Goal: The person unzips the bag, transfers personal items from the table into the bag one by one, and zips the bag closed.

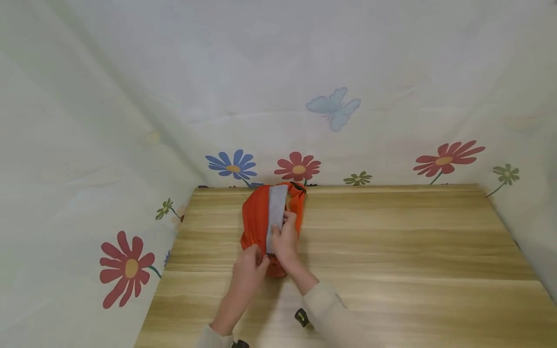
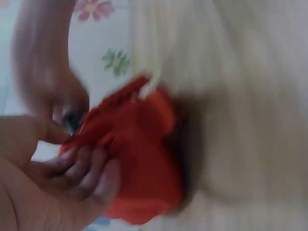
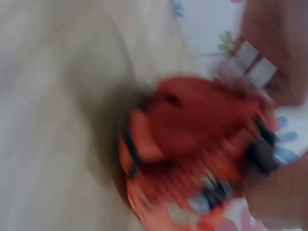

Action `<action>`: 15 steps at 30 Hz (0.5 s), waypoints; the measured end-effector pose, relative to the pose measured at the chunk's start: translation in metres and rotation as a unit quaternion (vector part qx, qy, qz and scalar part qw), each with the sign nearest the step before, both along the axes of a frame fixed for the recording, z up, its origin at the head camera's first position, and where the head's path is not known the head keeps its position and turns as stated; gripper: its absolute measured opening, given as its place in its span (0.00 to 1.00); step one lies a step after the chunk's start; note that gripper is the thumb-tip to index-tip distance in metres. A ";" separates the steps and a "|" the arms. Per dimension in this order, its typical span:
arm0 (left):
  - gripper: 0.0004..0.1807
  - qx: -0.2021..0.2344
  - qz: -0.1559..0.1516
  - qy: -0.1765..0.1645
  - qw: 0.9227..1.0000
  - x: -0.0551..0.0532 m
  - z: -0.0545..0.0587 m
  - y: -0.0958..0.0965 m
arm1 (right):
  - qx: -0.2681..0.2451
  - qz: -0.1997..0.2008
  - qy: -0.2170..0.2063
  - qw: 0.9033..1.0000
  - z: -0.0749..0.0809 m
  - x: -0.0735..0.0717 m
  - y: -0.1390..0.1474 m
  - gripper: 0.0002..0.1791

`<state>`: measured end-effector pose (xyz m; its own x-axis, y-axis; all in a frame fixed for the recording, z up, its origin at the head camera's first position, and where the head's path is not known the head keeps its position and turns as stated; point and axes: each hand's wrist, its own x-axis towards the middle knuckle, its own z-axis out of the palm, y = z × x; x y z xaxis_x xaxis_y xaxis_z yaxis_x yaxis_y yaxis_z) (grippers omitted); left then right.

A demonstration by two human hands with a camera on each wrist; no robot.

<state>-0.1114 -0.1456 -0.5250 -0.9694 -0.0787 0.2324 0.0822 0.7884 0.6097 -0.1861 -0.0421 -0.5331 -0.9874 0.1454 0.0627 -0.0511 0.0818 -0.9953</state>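
An orange-red fabric bag (image 1: 256, 212) with a flat grey band (image 1: 277, 198) along it stands near the table's back edge, left of centre. The left hand (image 1: 248, 266) pinches the bag's lower left edge between thumb and curled fingers. On the grey band rests the thumb of the right hand (image 1: 285, 241), its fingers bent over the band's right edge. In the left wrist view the red cloth (image 2: 144, 163) bunches at the fingertips. The right wrist view is blurred; dark and pale parts show on the bag (image 3: 192, 115) near the right hand (image 3: 279, 197).
The wood-patterned table (image 1: 391, 241) extends to the right of the bag. Behind and to the left hangs a pale sheet (image 1: 261, 72) printed with flowers and a butterfly. A small black thing (image 1: 301, 317) shows beside the right sleeve (image 1: 326, 309).
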 end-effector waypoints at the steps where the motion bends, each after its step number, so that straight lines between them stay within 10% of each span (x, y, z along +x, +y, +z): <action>1: 0.09 0.011 0.008 -0.016 1.000 -0.004 0.004 -0.005 | 0.034 0.026 0.013 0.999 0.003 -0.002 0.006 0.21; 4: 0.06 0.014 0.026 -0.038 0.999 -0.025 0.024 -0.016 | 0.100 0.096 0.023 0.990 0.014 -0.009 0.023 0.21; 8: 0.13 -0.063 0.020 -0.058 0.996 -0.080 0.047 -0.022 | 0.120 0.151 -0.037 0.980 0.029 -0.021 0.037 0.20; 15: 0.25 -0.218 -0.002 -0.164 0.962 -0.164 0.058 -0.014 | 0.104 0.145 -0.090 0.980 0.029 -0.058 0.040 0.22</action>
